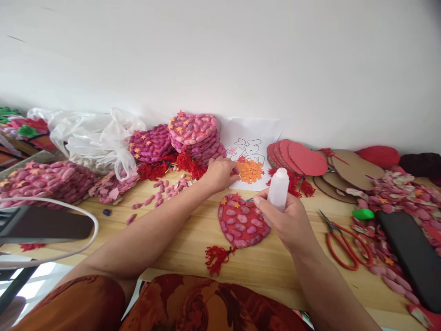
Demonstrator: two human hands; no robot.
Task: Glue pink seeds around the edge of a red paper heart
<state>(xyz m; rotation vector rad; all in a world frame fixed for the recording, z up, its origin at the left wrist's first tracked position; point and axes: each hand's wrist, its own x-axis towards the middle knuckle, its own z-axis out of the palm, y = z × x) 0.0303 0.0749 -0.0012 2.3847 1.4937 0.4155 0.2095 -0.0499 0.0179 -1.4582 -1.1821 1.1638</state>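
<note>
My right hand (292,220) is wrapped round a translucent white squeeze bottle (278,191), held upright over the right edge of a red peanut-shell ornament (243,220). That ornament lies flat on the table, with a few small stars at its top left and a red tassel (217,259) at its lower end. My left hand (222,174) is at the left edge of a pile of orange paper stars (251,171), its fingers curled together. Whatever may be between those fingertips is hidden. The stars lie on a white sheet (237,131) with black outlined drawing.
Stacked peanut-shell ornaments (195,128) and a plastic bag (93,138) stand along the wall. Loose peanut shells (168,191) lie at left. Red card discs (306,158), orange-handled scissors (344,243), a black phone (408,257) and more shells are at right.
</note>
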